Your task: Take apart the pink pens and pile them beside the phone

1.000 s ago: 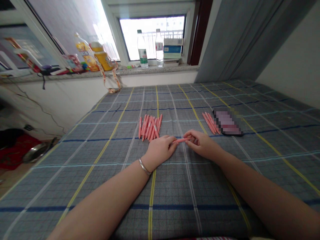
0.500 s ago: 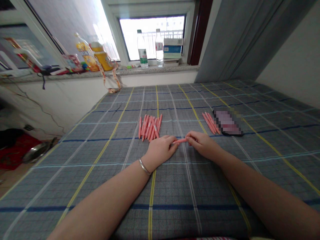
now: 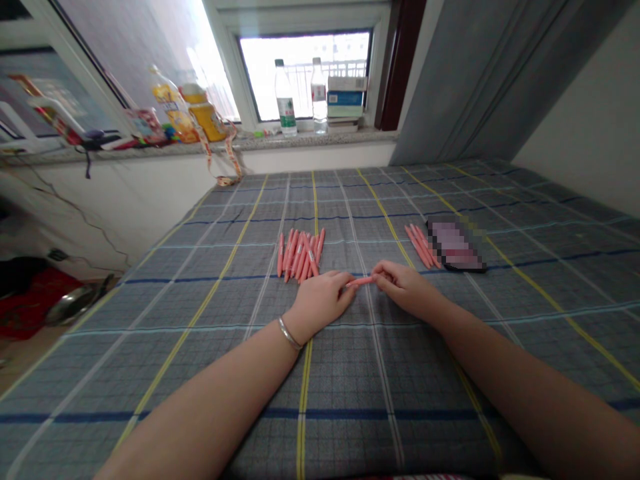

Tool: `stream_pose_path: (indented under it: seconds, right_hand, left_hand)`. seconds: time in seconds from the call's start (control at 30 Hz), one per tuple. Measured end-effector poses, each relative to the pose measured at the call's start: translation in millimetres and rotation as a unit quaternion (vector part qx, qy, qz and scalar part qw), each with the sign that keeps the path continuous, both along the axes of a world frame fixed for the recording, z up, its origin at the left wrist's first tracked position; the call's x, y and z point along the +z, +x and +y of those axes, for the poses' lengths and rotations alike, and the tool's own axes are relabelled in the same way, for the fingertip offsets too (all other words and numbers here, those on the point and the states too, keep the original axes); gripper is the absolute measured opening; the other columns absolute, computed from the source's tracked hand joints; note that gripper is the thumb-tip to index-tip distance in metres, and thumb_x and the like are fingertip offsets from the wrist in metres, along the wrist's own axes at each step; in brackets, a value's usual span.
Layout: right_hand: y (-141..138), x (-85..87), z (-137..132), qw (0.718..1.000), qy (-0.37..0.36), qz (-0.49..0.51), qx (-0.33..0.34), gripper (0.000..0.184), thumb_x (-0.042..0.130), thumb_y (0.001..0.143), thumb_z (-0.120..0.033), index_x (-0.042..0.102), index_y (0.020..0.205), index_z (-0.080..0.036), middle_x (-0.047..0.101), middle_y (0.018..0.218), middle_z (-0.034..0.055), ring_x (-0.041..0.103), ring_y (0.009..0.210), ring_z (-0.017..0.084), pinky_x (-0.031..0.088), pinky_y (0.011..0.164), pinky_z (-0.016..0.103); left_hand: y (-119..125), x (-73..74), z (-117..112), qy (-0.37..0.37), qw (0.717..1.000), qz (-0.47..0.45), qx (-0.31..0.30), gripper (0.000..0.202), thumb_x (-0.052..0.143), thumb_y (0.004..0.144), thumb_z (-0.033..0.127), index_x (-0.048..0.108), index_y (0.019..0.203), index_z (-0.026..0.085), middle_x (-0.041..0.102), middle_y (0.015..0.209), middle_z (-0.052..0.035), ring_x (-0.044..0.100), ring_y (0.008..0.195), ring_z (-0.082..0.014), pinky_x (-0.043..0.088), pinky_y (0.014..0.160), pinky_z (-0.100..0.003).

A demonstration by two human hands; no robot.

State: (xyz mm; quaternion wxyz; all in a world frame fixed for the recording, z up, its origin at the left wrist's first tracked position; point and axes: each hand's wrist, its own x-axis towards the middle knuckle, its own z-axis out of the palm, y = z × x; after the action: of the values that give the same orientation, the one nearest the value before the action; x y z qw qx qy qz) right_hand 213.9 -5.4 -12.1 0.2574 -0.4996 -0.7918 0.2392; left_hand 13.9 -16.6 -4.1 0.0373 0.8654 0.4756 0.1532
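A slim pink pen (image 3: pixel 361 282) lies crosswise between my two hands, low over the plaid cloth. My left hand (image 3: pixel 324 298), with a silver bangle at the wrist, is closed around its left end. The fingers of my right hand (image 3: pixel 401 285) pinch its right end. Just beyond my left hand, several matching pink pens (image 3: pixel 299 255) lie in a loose pile, some crossing over others. A smaller group of pink pens (image 3: pixel 421 245) rests farther right, side by side. My fingers hide both ends of the held pen.
A dark-edged, blurred flat object (image 3: pixel 456 245) lies against the right-hand pens. The grey plaid cloth (image 3: pixel 210 373) spreads under everything. Along the windowsill stand a green-capped bottle (image 3: pixel 285 100), another clear bottle (image 3: pixel 319 97), stacked boxes (image 3: pixel 345 97) and a yellow bottle (image 3: pixel 207 120) with a strap.
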Motion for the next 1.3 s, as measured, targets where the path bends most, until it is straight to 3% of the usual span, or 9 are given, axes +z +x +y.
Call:
stream_pose_path:
  seconds: [0.1, 0.2, 0.77, 1.0, 1.17, 1.3]
  right_hand:
    - [0.5, -3.5, -0.5, 1.000, 0.000, 0.025, 0.004, 0.020, 0.046, 0.083, -0.038, 0.052, 0.090, -0.019, 0.059, 0.072, 0.0009, 0.051, 0.060, 0.013, 0.036, 0.056, 0.026]
    - [0.3, -4.4, -0.9, 1.000, 0.007, 0.018, 0.004, 0.019, 0.047, 0.083, -0.036, 0.053, 0.089, -0.020, 0.060, 0.073, 0.0012, 0.052, 0.061, 0.013, 0.035, 0.056, 0.025]
    - [-0.7, 1.2, 0.3, 0.999, 0.012, -0.033, 0.014, 0.033, 0.036, 0.088, -0.037, 0.046, 0.062, -0.019, 0.052, 0.061, -0.0004, 0.048, 0.061, 0.014, 0.031, 0.056, 0.026]
    - [0.1, -1.3, -0.7, 1.000, -0.007, 0.028, 0.009, 0.022, 0.042, 0.085, -0.034, 0.055, 0.094, -0.019, 0.060, 0.073, 0.0011, 0.051, 0.062, 0.013, 0.036, 0.057, 0.025]
    - [-0.1, -2.1, -1.8, 0.999, -0.005, 0.025, 0.021, 0.018, 0.046, 0.082, -0.027, 0.056, 0.094, -0.019, 0.062, 0.077, 0.0016, 0.052, 0.062, 0.013, 0.037, 0.057, 0.025]
    - [-0.9, -0.3, -1.5, 1.000, -0.007, 0.015, 0.014, 0.020, 0.044, 0.085, -0.031, 0.057, 0.091, -0.019, 0.063, 0.078, 0.0029, 0.054, 0.065, 0.014, 0.036, 0.058, 0.026]
  left_hand:
    - [0.3, 1.0, -0.2, -0.002, 1.000, 0.007, 0.010, 0.037, 0.030, 0.091, 0.043, 0.060, 0.090, 0.020, 0.063, 0.085, -0.0033, 0.058, 0.077, -0.0135, 0.042, 0.064, -0.022]
    - [0.1, 0.4, 0.2, 0.001, 1.000, 0.005, 0.007, 0.037, 0.031, 0.091, 0.043, 0.060, 0.089, 0.020, 0.063, 0.084, -0.0031, 0.058, 0.076, -0.0135, 0.041, 0.064, -0.022]
    - [-0.5, 0.1, 0.3, -0.001, 1.000, -0.012, -0.013, 0.037, 0.030, 0.091, 0.042, 0.060, 0.094, 0.021, 0.063, 0.087, -0.0031, 0.058, 0.080, -0.0142, 0.042, 0.066, -0.024]
    - [-0.1, 1.1, -0.1, -0.012, 1.000, -0.009, 0.011, 0.036, 0.032, 0.090, 0.041, 0.062, 0.093, 0.021, 0.063, 0.085, -0.0033, 0.058, 0.080, -0.0138, 0.042, 0.068, -0.023]
    - [-0.6, 0.7, 0.5, -0.006, 1.000, -0.006, 0.009, 0.037, 0.031, 0.090, 0.042, 0.061, 0.089, 0.021, 0.063, 0.084, -0.0026, 0.058, 0.077, -0.0135, 0.041, 0.064, -0.022]
    - [0.2, 1.1, 0.4, -0.015, 1.000, -0.002, 0.013, 0.037, 0.032, 0.090, 0.043, 0.061, 0.089, 0.021, 0.063, 0.084, -0.0027, 0.057, 0.075, -0.0134, 0.040, 0.063, -0.022]
